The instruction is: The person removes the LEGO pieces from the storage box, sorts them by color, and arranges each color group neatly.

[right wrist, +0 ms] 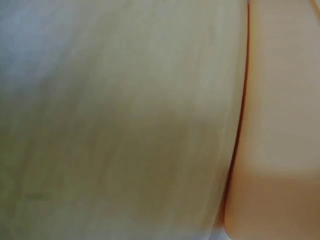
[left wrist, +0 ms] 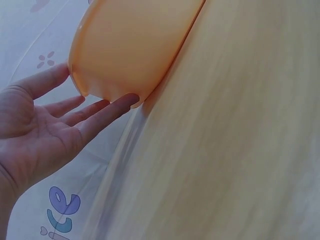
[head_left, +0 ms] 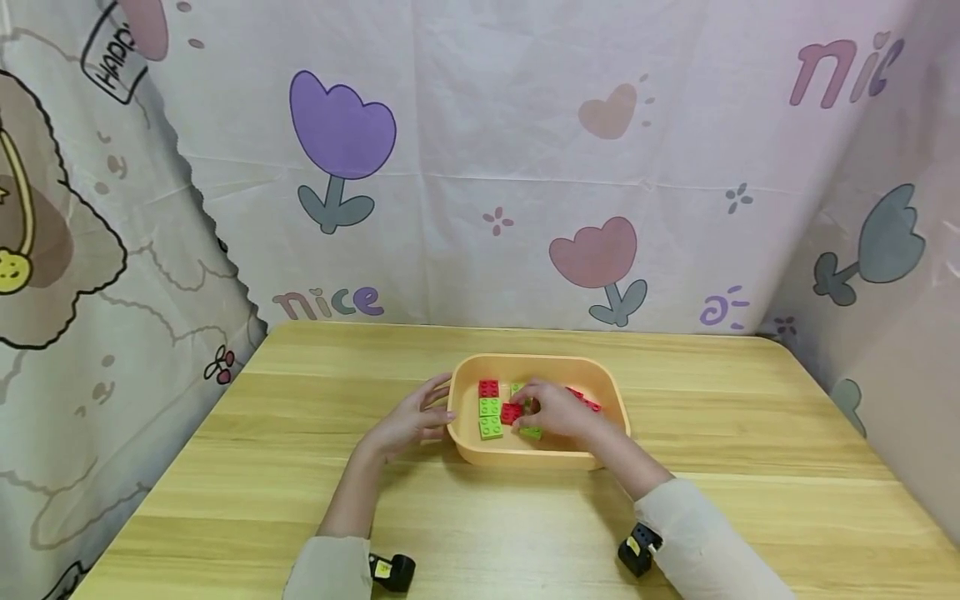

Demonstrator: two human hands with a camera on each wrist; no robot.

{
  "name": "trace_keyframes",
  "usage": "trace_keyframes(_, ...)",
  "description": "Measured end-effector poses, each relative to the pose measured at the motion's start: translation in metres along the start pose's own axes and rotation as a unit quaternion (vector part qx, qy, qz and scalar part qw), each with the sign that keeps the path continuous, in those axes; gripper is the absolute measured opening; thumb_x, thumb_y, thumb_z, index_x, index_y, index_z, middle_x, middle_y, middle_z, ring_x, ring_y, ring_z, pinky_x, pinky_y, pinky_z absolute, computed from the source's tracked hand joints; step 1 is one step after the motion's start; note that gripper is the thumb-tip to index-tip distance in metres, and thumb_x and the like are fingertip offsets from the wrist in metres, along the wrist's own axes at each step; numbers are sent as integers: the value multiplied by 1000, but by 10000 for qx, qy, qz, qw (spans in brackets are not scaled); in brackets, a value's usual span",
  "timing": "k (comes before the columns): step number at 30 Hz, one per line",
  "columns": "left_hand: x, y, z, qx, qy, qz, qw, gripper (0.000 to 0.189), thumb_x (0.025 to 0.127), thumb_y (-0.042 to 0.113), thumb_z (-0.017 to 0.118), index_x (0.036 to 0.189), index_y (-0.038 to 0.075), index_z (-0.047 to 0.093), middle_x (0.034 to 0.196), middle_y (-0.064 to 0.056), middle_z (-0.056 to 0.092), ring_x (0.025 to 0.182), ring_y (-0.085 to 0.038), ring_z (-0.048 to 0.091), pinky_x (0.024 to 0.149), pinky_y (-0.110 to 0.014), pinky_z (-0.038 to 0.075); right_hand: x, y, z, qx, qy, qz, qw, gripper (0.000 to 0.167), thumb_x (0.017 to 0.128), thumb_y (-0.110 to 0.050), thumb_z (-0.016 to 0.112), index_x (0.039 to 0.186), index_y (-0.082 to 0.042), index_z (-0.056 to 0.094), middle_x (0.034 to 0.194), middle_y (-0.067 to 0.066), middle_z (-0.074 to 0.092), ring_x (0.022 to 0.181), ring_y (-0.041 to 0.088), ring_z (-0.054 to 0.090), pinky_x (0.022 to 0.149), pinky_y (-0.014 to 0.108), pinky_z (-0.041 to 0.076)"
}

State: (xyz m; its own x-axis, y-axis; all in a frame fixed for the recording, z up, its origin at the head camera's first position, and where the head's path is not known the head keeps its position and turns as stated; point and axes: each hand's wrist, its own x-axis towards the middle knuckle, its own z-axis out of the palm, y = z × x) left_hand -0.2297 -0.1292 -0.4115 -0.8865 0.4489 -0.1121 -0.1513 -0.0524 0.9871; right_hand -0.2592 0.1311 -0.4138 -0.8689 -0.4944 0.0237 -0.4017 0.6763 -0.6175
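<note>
A shallow orange tray [head_left: 540, 459] sits on the table with red and green toy building bricks inside. My left hand [head_left: 411, 423] is at the tray's left end; in the left wrist view its extended fingers [left wrist: 102, 117] and thumb touch the outer wall. Reaching over the near rim, my right hand [head_left: 558, 410] pinches a red brick [head_left: 511, 414] between thumb and fingertips. Just left of it, a red brick [head_left: 488, 388] and two green bricks [head_left: 491, 427] form a column. Another green brick [head_left: 531, 433] shows partly under the right hand. The right wrist view misses the hand.
Red bricks [head_left: 588, 402] lie in the tray's right part, partly behind the right hand. The wooden table [head_left: 300, 467] extends to both sides of the tray. A printed cloth [head_left: 465, 150] hangs behind it. Each wrist carries a small black camera [head_left: 636, 550].
</note>
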Motion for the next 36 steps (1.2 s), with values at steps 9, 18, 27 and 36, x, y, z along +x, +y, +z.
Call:
trace_keyframes(9, -2, -3, -1, 46, -54, 86, 9999, 69, 89, -3, 52, 146, 6, 15, 147, -24, 15, 124, -43, 34, 86, -44, 48, -1, 1, 4, -209, -97, -287, 9993, 26, 76, -15, 75, 100, -11, 68, 82, -1, 53, 70, 12, 47, 58, 26, 43)
trace_keyframes(18, -1, -4, 0, -9, -93, 125, 9999, 67, 89, -4, 50, 146, 5, 15, 147, -24, 14, 124, -43, 33, 87, -43, 48, -1, 1, 3, -247, -74, -329, 9991, 27, 75, -14, 75, 101, -12, 68, 83, -2, 54, 71, 12, 48, 59, 25, 44)
trace_keyframes(27, -1, -4, -1, 60, -50, 149, 9999, 68, 89, -4, 51, 146, 6, 15, 147, -24, 15, 123, -43, 35, 86, -44, 49, -1, 0, 4, -224, 2, -242, 9995, 24, 74, -14, 76, 97, -12, 68, 79, -3, 54, 71, 13, 48, 58, 25, 44)
trace_keyframes(36, -1, -3, -1, 97, -37, 176, 9998, 69, 88, -3, 53, 146, 6, 16, 147, -23, 16, 122, -43, 37, 85, -44, 49, -2, -3, 0, -268, 93, -300, 9991, 22, 76, -14, 74, 97, -11, 68, 79, -2, 55, 71, 13, 49, 59, 25, 45)
